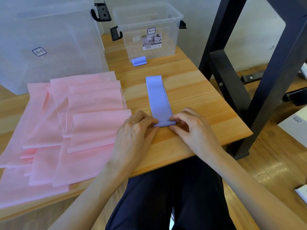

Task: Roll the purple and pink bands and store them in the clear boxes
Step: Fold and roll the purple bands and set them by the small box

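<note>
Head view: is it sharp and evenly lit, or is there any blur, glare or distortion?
Head view: soft, even light, no harsh glare; the purple band and both hands are reasonably sharp; the large clear box at top left looks hazy; wide-angle bending slants the black frame at the right.

The big clear box is cut off by the top and left edges, so its top does not show. Its walls are cloudy, and what is inside cannot be told. The pink bands, in front of that box, run off the left edge; they lie in a heap and cover each other. On the small clear box, right of the big box, the label's words are too small to read. The left hand's fingertips hide one end of the purple band's rolled part.
</note>
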{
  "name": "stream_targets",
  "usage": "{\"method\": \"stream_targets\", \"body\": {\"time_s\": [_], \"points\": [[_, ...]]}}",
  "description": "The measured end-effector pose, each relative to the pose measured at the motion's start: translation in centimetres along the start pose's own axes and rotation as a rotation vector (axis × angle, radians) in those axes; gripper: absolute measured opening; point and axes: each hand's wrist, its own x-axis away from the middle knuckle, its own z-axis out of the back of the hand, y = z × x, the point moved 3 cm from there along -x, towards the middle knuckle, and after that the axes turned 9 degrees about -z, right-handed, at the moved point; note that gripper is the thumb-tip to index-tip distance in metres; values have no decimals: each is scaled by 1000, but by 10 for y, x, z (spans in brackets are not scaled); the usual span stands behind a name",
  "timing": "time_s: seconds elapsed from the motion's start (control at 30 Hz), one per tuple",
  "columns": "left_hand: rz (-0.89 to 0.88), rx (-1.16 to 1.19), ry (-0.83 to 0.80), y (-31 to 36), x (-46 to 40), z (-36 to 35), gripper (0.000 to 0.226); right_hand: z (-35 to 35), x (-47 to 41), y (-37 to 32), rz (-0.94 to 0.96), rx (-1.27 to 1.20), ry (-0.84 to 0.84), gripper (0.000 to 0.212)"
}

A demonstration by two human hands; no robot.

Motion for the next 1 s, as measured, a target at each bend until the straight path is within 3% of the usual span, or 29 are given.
{"method": "stream_targets", "body": {"time_s": [0.2,0.37,0.53,0.67,1.0], "points": [[29,129,21,-3,2,-3,21,-1,1,1,-71,-2,82,29],[25,123,9,1,2,-2,21,-2,1,1,-39,45,85,22],[167,196,1,0,0,1,21,-2,0,1,-56,14,41,23],[272,141,4,2,-2,7,19,-1,0,2,-67,10,45,22],[254,46,-29,17,6,8,32,-3,-2,1,-63,-67,45,20]]}}
